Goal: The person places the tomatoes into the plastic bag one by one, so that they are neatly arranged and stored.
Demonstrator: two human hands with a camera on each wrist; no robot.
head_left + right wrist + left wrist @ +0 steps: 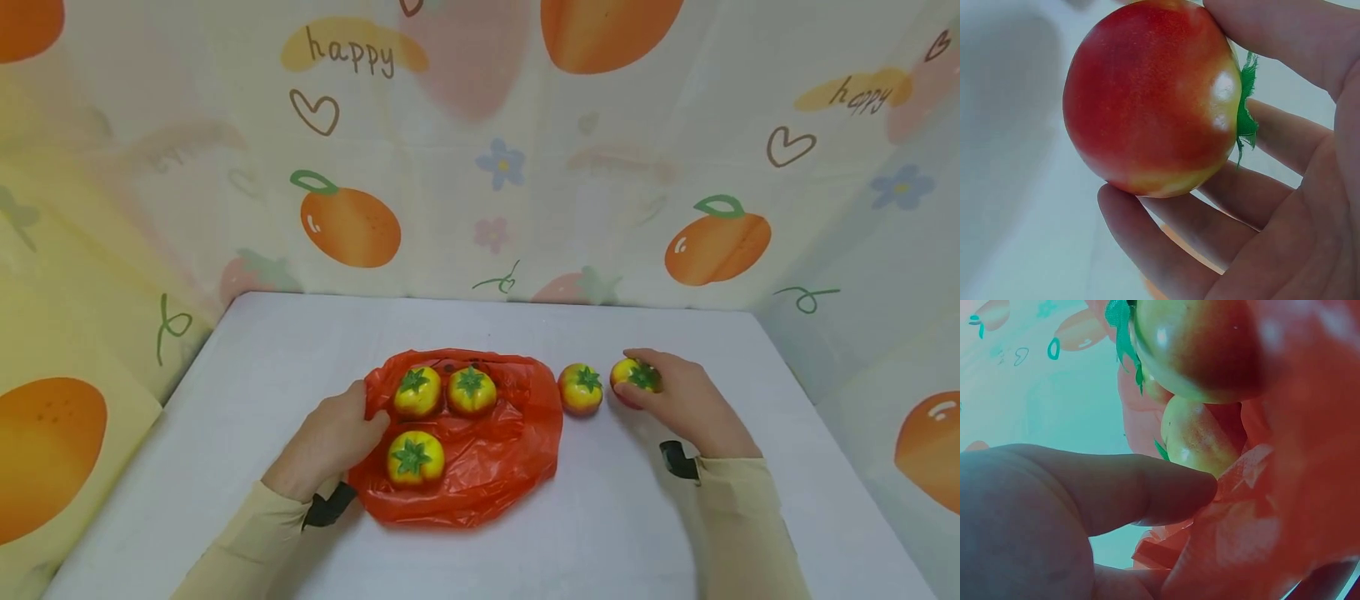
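Observation:
My left hand [333, 437] pinches the left edge of a red plastic bag [487, 475], thumb over the film. Inside the bag's mouth sit three glossy yellow-and-red tomatoes, one at the front [415, 460] and two behind, a left one [417, 392] and a right one [472, 392]. To the right of the bag, my right hand [686, 400] grips another tomato [1150, 100] between thumb and fingertips. The right wrist view shows its red underside and green fabric leaf. One more tomato [581, 390] stands between the bag and that hand.
A white table [600, 533] bears everything. Behind and at both sides hangs a curtain [450, 183] printed with oranges, hearts and the word "happy". Each wrist carries a black strap, the left one [328, 505] beside the bag.

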